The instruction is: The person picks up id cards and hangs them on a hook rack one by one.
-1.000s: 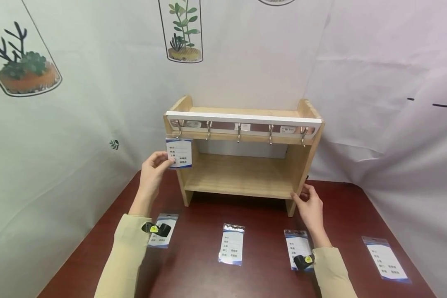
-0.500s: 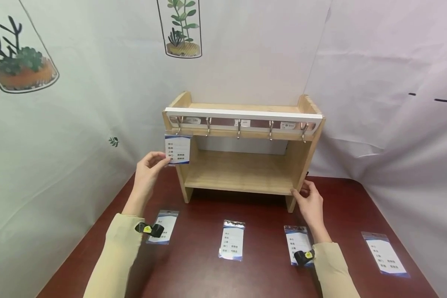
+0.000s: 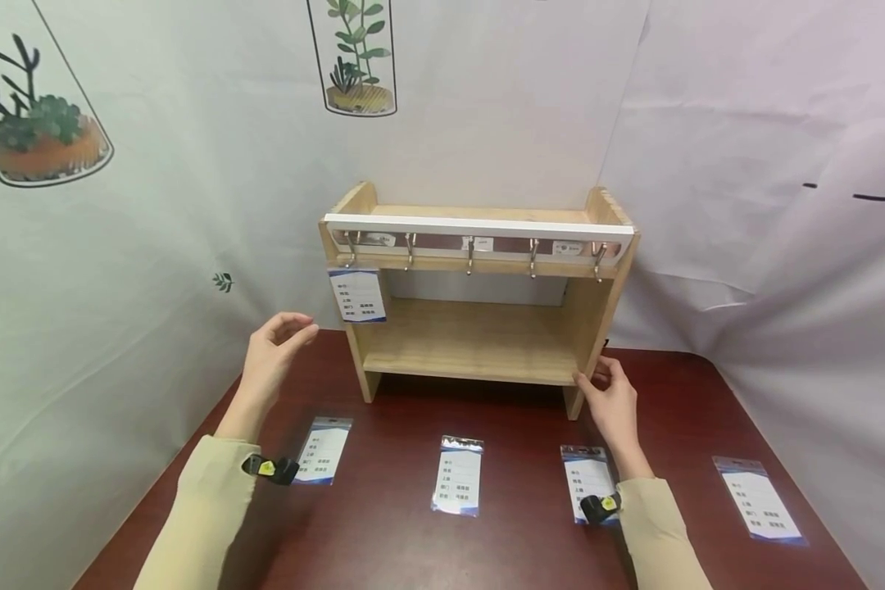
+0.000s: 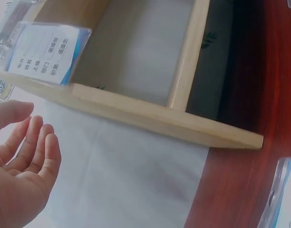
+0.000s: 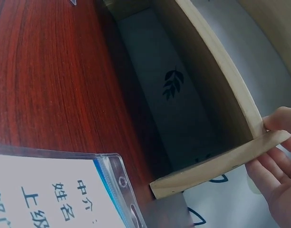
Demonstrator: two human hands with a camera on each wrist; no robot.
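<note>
A badge card [image 3: 358, 296] in a clear sleeve hangs slightly tilted from the leftmost hook [image 3: 351, 251] of the wooden shelf [image 3: 479, 336]. Just left of it, my left hand [image 3: 274, 354] is in the air, thumb and fingers apart and holding nothing. In the left wrist view the same badge card [image 4: 45, 52] lies beyond the fingertips, with a gap between them. My right hand [image 3: 610, 403] grips the lower right side panel of the shelf. The right wrist view shows its thumb inside and its fingers outside the panel [image 5: 221, 164].
Several more badge cards lie on the dark red table [image 3: 383, 541]: one at left [image 3: 324, 452], one at centre [image 3: 457, 477], one under the right wrist [image 3: 588, 475] and one at far right [image 3: 761, 501]. Several other hooks line the white rail [image 3: 479, 224]. Printed cloth hangs behind.
My left hand has let go of the badge card and drawn back to the left and down. The card now hangs alone, swung slightly. My right hand keeps its grip on the shelf.
</note>
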